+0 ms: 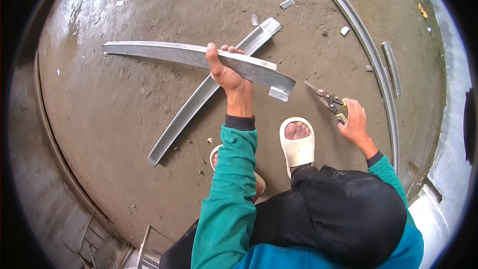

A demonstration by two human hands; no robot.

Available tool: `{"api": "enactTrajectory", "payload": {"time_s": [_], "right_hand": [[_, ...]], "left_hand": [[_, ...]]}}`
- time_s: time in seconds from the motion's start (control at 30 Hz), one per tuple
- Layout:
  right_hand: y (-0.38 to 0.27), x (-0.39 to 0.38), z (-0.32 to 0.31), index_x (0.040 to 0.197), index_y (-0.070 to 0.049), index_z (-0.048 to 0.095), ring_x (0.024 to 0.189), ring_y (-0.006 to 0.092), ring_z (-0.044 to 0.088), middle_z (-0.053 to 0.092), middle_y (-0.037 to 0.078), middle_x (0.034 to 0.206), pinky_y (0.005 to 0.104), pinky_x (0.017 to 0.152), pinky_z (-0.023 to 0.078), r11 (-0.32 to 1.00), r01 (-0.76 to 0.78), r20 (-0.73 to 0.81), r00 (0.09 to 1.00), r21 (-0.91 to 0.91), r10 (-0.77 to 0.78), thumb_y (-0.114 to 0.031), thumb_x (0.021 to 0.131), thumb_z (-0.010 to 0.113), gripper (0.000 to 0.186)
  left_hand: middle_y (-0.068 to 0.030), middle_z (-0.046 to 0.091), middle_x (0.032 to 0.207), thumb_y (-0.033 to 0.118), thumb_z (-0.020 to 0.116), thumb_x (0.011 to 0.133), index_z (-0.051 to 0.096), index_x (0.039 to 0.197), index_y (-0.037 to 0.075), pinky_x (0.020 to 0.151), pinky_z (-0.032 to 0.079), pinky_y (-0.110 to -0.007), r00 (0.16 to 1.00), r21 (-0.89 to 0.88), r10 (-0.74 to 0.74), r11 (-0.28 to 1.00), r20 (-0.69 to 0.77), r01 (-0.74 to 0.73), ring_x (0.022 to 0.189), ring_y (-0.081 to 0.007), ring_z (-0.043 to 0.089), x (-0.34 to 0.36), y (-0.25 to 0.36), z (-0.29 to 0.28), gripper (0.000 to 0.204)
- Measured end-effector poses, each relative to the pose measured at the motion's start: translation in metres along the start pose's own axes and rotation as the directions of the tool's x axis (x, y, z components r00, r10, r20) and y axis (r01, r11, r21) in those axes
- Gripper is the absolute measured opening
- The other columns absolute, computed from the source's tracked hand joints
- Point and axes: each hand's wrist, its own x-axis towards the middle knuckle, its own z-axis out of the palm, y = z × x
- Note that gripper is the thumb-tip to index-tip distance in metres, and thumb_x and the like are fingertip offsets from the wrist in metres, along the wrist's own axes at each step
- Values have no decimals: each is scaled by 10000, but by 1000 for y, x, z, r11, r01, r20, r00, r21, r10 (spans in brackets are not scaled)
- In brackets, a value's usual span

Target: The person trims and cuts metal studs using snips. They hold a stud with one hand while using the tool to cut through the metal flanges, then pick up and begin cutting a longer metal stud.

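My left hand grips a grey galvanized metal channel in the middle of the view, with a short folded tab at its right end. Beneath it a second channel lies diagonally on the floor, crossing under the held piece. To the right, my right hand is closed on metal snips with yellow-trimmed handles; their jaws point up-left toward the held channel's end, apart from it.
A long channel and a shorter strip lie along the right, several small offcuts across the wet concrete floor. My sandalled foot is below the hands. Metal frames stand at lower left.
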Motion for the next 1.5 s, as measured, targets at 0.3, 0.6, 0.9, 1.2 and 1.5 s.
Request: {"api": "enactTrajectory", "payload": {"time_s": [0.3,0.6,0.9,1.2,1.5], "right_hand": [[-120,66,-33,1076,-20,679,1185,287,522,598,152,1220,421,1047,356,404,106,-158,983,908,97,-309,767,802,440],[-152,89,-38,987,-16,747,1092,227,575,679,117,1082,369,991,400,254,112,-129,990,961,51,-277,803,780,321],[-162,88,-38,970,-11,744,1045,180,572,687,80,1018,315,944,422,197,194,-207,977,961,45,-163,827,720,211],[-171,93,-28,975,26,721,1054,186,532,669,75,990,322,925,415,14,330,-330,943,944,33,-69,830,707,174],[-167,101,-15,930,21,724,1062,192,521,661,81,1027,333,907,414,-107,391,-392,920,914,14,-57,830,724,126]], "left_hand": [[-45,515,768,551,653,741,476,887,94,637,471,-311,997,-49,31,998,-76,-35,699,-158,551,6,-18,27,511],[-20,531,745,513,624,793,491,802,129,681,485,-294,997,-88,-18,996,-71,12,724,-144,554,-8,-8,42,407],[-7,526,732,480,616,815,483,769,138,681,490,-292,1000,-82,-15,997,-9,14,721,-136,553,-9,-2,44,370],[-25,497,756,506,623,822,428,834,129,731,468,-340,996,-112,-81,991,-23,78,753,-172,531,-9,9,46,424],[4,533,712,496,605,819,491,754,158,716,510,-377,993,-133,-99,987,-58,90,745,-163,571,-12,11,46,363]]}}
